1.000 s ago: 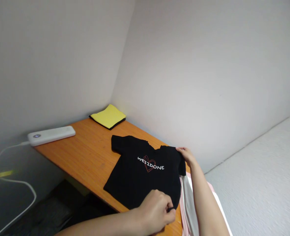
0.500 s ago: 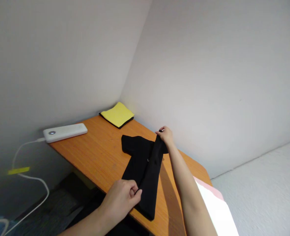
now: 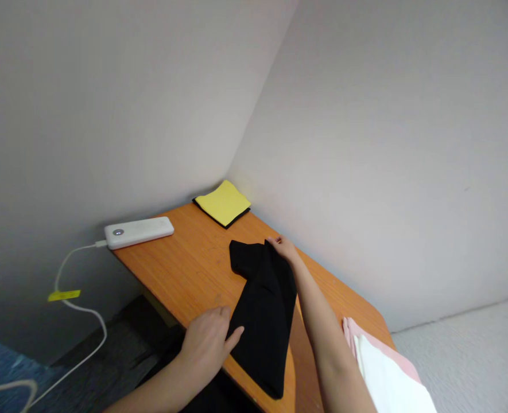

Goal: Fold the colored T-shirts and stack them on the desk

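Observation:
A black short-sleeved T-shirt (image 3: 262, 327) lies on the wooden table, one side folded over lengthwise, with a sleeve sticking out at the far left. My right hand (image 3: 283, 248) is at the shirt's far end, its fingers closed on the upper edge of the fabric. By the shirt's near left edge is my left hand (image 3: 208, 341), with its thumb spread away from the other fingers. That thumb reaches over the fabric, while the hand grips nothing that I can see. Part of the shirt's far right side is hidden behind my right hand and forearm.
A folded yellow cloth (image 3: 224, 202) on a black one lies in the table's (image 3: 185, 252) far corner. A white power bank (image 3: 144, 230) with a white cable (image 3: 85, 310) sits at the left. Pink and white folded cloths (image 3: 394, 373) lie at the right. Walls stand behind.
My right hand has brought the lifted strip of shirt down and over onto the rest. The left hand has let go of the near hem and opened. The view has shifted slightly left.

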A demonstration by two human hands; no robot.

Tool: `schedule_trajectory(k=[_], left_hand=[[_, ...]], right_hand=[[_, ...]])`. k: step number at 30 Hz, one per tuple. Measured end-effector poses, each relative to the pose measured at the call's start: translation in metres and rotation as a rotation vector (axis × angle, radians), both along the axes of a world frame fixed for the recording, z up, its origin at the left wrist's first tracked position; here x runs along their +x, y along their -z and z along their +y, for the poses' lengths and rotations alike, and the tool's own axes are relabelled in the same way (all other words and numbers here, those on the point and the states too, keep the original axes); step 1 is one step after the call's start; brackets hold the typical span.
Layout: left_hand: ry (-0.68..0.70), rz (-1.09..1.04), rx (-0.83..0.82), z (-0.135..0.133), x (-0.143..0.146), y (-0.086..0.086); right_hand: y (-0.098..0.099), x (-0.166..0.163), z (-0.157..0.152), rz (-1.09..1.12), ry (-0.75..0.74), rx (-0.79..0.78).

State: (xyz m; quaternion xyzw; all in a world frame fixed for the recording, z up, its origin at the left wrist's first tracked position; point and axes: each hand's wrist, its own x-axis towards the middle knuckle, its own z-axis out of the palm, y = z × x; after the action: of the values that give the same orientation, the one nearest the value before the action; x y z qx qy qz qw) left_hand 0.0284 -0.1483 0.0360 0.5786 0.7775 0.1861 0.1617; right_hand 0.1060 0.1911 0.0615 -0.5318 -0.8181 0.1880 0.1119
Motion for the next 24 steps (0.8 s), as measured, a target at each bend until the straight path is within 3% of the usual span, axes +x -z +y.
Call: schedule_trajectory(k=[5, 8, 13, 17, 20, 22, 24], left_hand=[[0.011, -0.034, -0.012, 0.007, 0.001, 0.007], [0.013, -0.043, -0.015, 0.006, 0.000, 0.005], [0.022, -0.051, -0.019, 0.005, 0.001, 0.004], [0.013, -0.039, -0.033, 0.009, 0.002, 0.006], [-0.010, -0.070, -0.061, 0.003, -0.004, -0.007], [0.074, -0.255, 0.001, -0.010, -0.009, -0.021], [0.320, -0.578, 0.093, -0.030, -0.014, -0.035]], right_hand=[[-0.014, 0.032, -0.002, 0.001, -0.060, -0.263], [-0.022, 0.035, -0.003, 0.043, -0.080, -0.420], [-0.025, -0.001, -0.005, 0.194, -0.065, -0.594], [-0.007, -0.045, -0.021, 0.336, -0.067, -0.718], [0.008, -0.065, -0.040, 0.428, -0.108, -0.813], [0.012, -0.066, -0.051, 0.497, -0.141, -0.833], [0.013, -0.059, -0.057, 0.572, -0.161, -0.814]])
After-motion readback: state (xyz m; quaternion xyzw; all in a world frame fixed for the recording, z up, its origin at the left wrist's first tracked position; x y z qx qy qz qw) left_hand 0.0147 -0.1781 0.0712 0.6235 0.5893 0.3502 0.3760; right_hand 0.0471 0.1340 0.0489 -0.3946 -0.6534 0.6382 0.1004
